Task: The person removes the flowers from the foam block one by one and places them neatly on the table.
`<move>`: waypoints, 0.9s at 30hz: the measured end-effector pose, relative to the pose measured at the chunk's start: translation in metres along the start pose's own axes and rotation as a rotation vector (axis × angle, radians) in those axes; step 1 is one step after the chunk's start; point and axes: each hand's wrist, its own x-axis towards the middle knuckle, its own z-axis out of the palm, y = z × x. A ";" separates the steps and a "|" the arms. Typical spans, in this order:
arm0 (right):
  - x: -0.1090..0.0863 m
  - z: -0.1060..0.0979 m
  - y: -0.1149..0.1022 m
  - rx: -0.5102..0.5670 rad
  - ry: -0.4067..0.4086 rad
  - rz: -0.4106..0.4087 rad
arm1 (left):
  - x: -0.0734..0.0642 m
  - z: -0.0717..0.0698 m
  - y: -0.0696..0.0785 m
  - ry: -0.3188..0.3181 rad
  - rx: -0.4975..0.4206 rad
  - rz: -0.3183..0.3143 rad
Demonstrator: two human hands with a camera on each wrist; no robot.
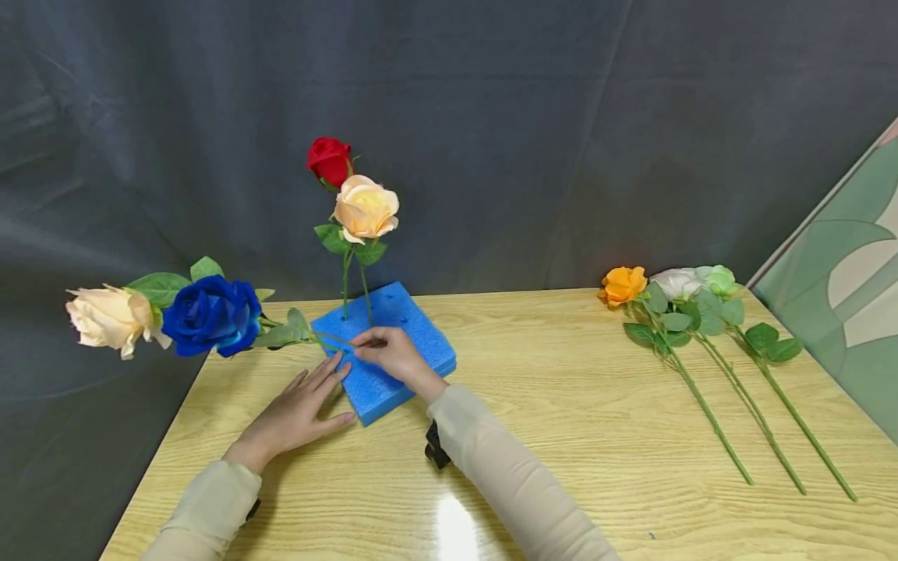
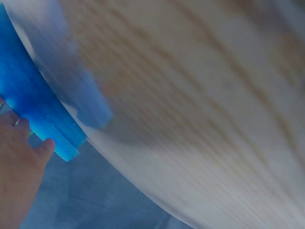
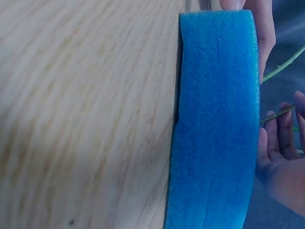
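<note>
Over the blue foam block (image 1: 417, 336), the right hand (image 1: 396, 354) pinches a thin green stem (image 3: 278, 115) between thumb and fingers. The left hand (image 1: 295, 413) lies at the block's 8 o'clock, fingers spread and extended, fingertips at its edge. Towards 9 o'clock we find a blue rose (image 1: 213, 315) and, beyond it, a cream rose (image 1: 108, 315), both leaning sideways; we cannot tell which one's stem is pinched. A red rose (image 1: 329, 160) and a peach rose (image 1: 366, 208) stand in the block towards 12 o'clock. At 3 o'clock, well apart, an orange rose (image 1: 623, 286), a white rose (image 1: 675, 284) and a pale green rose (image 1: 719, 280) lie on the table (image 1: 533, 405). We judge the roses light but top-heavy, petals soft and easily crushed, stems stiff yet bendable; the best hold seems low on the stem, near the block.
</note>
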 end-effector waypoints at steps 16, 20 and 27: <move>0.003 -0.012 0.007 0.085 0.081 0.034 | 0.002 0.000 0.009 0.029 0.149 -0.021; 0.003 -0.017 0.007 0.098 0.090 0.046 | 0.004 0.002 0.014 0.054 0.183 -0.018; 0.003 -0.021 0.008 0.110 0.095 0.039 | 0.008 0.006 0.021 0.064 0.207 -0.003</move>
